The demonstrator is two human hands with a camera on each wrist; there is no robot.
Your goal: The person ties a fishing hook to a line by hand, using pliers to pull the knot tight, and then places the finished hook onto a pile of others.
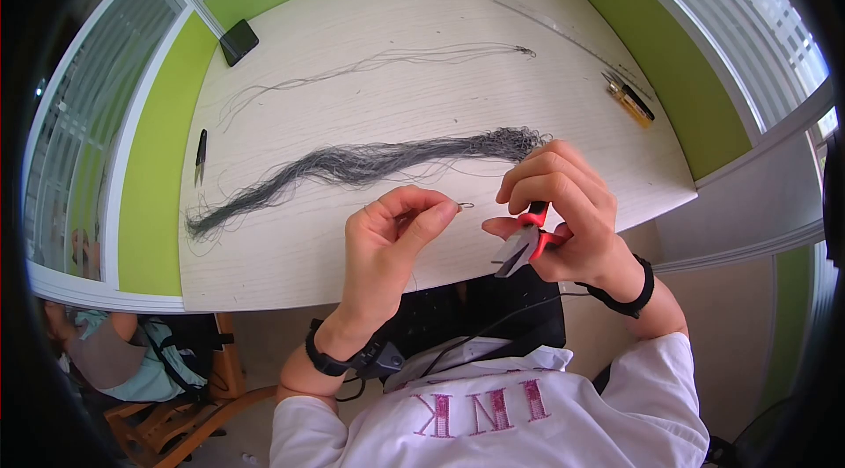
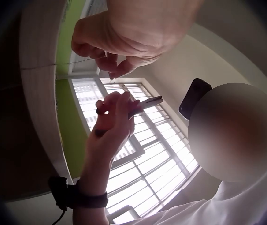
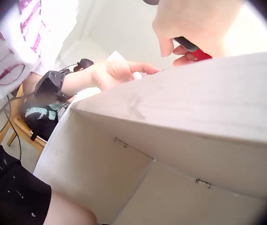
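Observation:
Above the table's front part, the left hand point(image 1: 392, 244) pinches a small looped wire end point(image 1: 466, 205) between thumb and fingertips. To its right, the right hand point(image 1: 568, 208) holds red-handled pliers point(image 1: 519, 248), their metal jaws pointing down and left, apart from the wire. In the left wrist view the left hand point(image 2: 133, 33) is above the right hand point(image 2: 112, 124), with the pliers point(image 2: 145, 105) in the latter's grip. The right wrist view shows a red and black handle point(image 3: 196, 50) under the right hand point(image 3: 194, 23). Behind both hands lies a long bundle of dark wires point(image 1: 352, 162).
Several thin wires point(image 1: 378, 59) lie farther back on the table point(image 1: 290, 107). A black-handled tool point(image 1: 202, 156) is at left, a dark phone-like object point(image 1: 238, 42) at back left. A ruler point(image 1: 563, 35) and yellow-and-black tools point(image 1: 627, 100) lie at right. Green partitions surround the table.

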